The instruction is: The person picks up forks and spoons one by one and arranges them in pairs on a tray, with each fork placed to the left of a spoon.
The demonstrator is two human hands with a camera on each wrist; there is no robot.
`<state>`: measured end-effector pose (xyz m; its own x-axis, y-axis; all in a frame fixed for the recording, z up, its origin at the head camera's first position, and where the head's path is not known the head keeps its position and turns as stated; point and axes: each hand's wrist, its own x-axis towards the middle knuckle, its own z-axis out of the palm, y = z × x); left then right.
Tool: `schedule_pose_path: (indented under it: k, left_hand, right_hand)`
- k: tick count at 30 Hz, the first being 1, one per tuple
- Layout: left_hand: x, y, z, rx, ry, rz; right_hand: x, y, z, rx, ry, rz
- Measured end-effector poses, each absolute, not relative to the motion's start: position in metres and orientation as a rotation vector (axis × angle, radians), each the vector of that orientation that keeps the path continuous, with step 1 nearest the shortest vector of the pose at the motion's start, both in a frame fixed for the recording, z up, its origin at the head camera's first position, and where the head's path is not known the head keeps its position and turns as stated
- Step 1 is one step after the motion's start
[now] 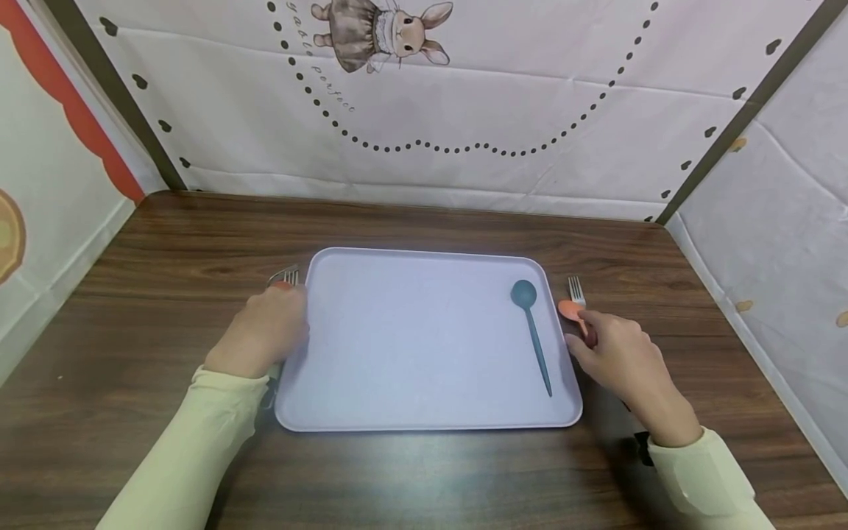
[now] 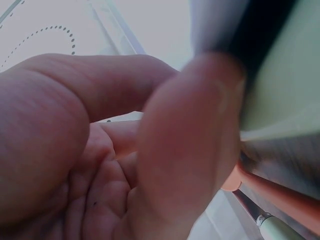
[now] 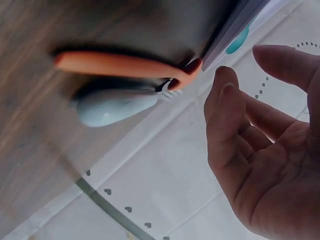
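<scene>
On the left side of the lavender tray [image 1: 424, 338], my left hand [image 1: 265, 331] is palm down, its blurred fingers overlapping the rim. Fork tines [image 1: 291, 277] show beyond its knuckles. An orange handle [image 2: 280, 195] and a pale handle [image 2: 280, 229] lie past its fingers in the left wrist view. The thumb tip hides behind a finger; I cannot tell if they pinch the rim. Beside the tray's right edge hovers my right hand [image 1: 619, 353], fingers loosely bent and holding nothing. An orange spoon [image 3: 115, 64] and a pale-handled fork [image 3: 117, 107] lie near it.
A teal spoon [image 1: 523, 294] with a long thin handle lies on the tray's right part. The tray rests on a dark wooden table [image 1: 424, 478]. Fabric walls [image 1: 497, 96] enclose the table at the back and both sides; a rabbit [image 1: 384, 33] decorates the back one.
</scene>
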<state>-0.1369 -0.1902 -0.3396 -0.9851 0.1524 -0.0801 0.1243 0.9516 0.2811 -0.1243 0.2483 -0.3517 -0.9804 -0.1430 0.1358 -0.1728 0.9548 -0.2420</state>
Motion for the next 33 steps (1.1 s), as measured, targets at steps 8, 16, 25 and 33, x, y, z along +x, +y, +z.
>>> schedule_pose_path:
  k: [8, 16, 25, 33]
  left_hand:
    - [-0.137, -0.19, -0.339, 0.233, 3.02, 0.422]
    - [-0.135, -0.189, -0.337, 0.23, 3.018, 0.43]
    - [-0.135, -0.189, -0.337, 0.236, 3.029, 0.428]
    - [-0.136, -0.189, -0.337, 0.222, 3.018, 0.423]
  right_hand:
    - [-0.123, 0.259, -0.349, 0.205, -3.042, 0.36]
    - [-0.122, 0.27, -0.348, 0.231, -3.043, 0.343]
    - [-0.123, 0.28, -0.355, 0.288, -2.965, 0.367]
    - [-0.122, 0.285, -0.358, 0.223, -3.031, 0.333]
